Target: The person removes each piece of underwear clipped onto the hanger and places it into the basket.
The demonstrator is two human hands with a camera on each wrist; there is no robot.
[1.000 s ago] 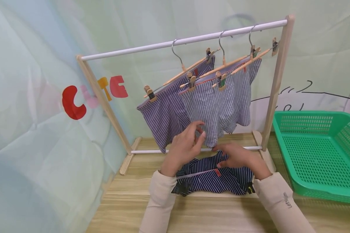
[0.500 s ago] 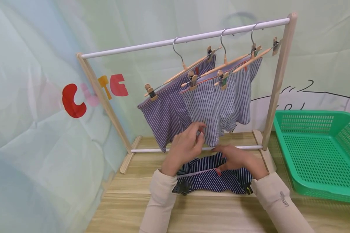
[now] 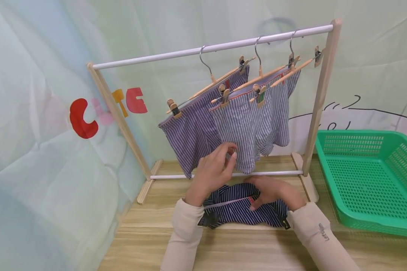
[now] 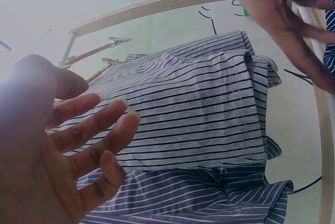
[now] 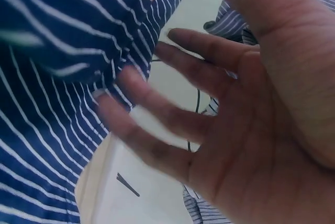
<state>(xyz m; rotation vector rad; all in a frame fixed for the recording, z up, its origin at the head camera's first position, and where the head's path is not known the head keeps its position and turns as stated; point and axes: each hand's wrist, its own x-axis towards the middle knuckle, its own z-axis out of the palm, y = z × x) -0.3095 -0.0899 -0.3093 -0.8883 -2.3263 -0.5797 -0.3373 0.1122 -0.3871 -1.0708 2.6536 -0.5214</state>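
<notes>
Wooden tabletop (image 3: 149, 244) carries dark shorts (image 3: 235, 212) at five o'clock, head view, apparently at the arranging step, with left hand (image 3: 211, 171) relaxed, empty, right hand (image 3: 271, 189) loosely spread against them, next likely requiring a firm grip.

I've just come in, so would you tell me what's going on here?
A person's right hand reaches over a navy, white-striped cloth garment lying on the wooden table; whether it touches is unclear. The left hand hovers, holding nothing, near light-grey striped shorts, which hang beside purple striped shorts on a white-barred wooden rack.
</notes>
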